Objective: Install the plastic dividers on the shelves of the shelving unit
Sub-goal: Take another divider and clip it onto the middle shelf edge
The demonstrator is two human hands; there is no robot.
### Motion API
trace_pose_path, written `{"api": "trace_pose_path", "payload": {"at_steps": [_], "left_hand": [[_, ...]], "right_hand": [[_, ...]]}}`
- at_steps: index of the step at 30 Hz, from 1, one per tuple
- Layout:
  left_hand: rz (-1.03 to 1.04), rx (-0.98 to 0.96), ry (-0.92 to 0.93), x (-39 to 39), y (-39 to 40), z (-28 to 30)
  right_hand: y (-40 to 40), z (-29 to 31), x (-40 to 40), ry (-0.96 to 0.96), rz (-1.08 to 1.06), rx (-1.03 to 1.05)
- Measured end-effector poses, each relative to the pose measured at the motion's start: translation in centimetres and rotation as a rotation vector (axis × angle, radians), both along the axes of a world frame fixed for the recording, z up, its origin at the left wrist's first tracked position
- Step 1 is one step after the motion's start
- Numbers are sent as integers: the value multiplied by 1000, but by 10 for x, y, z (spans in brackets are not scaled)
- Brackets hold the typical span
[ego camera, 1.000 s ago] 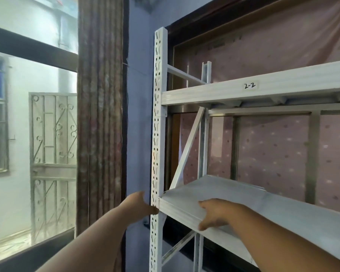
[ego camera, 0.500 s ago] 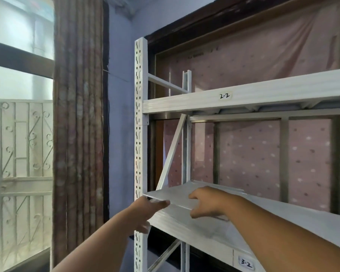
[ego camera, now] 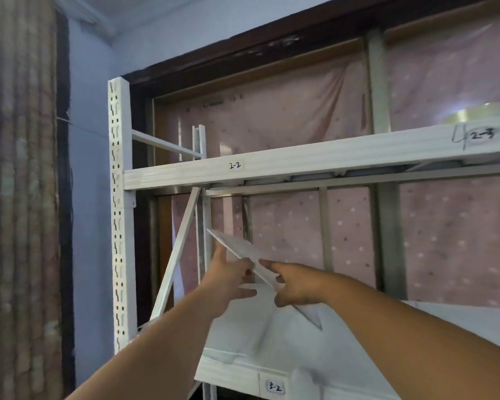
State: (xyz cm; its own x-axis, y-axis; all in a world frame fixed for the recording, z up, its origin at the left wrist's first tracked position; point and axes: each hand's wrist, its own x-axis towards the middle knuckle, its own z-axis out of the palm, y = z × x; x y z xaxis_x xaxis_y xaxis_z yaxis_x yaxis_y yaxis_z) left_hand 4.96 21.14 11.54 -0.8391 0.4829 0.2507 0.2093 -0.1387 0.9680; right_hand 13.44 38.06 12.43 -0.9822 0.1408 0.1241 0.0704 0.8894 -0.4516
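Both hands raised, left (ego camera: 231, 280) and right (ego camera: 296, 285) pinching closed.

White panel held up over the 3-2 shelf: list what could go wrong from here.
1. The white panel is tilted steeply and pinched only at its lower part by the left hand and right hand; it may slip or flex.
2. Its upper corner sits close to the diagonal brace and rear post, so it could snag there.
3. Dropped, it would likely strike the 3-2 shelf.
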Motion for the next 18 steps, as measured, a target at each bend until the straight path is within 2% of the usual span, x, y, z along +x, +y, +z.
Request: {"api": "trace_pose_path", "payload": {"at_steps": [4, 7, 11, 18], "left_hand": [[-73, -23, 138, 41, 69, 22], [-171, -86, 221, 75, 115, 35], [-219, -105, 281, 119, 172, 38], [-291, -194, 445, 202, 238, 38]], "right_hand": [[37, -1, 43, 20, -107, -48], [66, -5, 77, 54, -184, -223], [108, -8, 132, 106, -279, -342], [153, -17, 217, 160, -420, -404]]}}
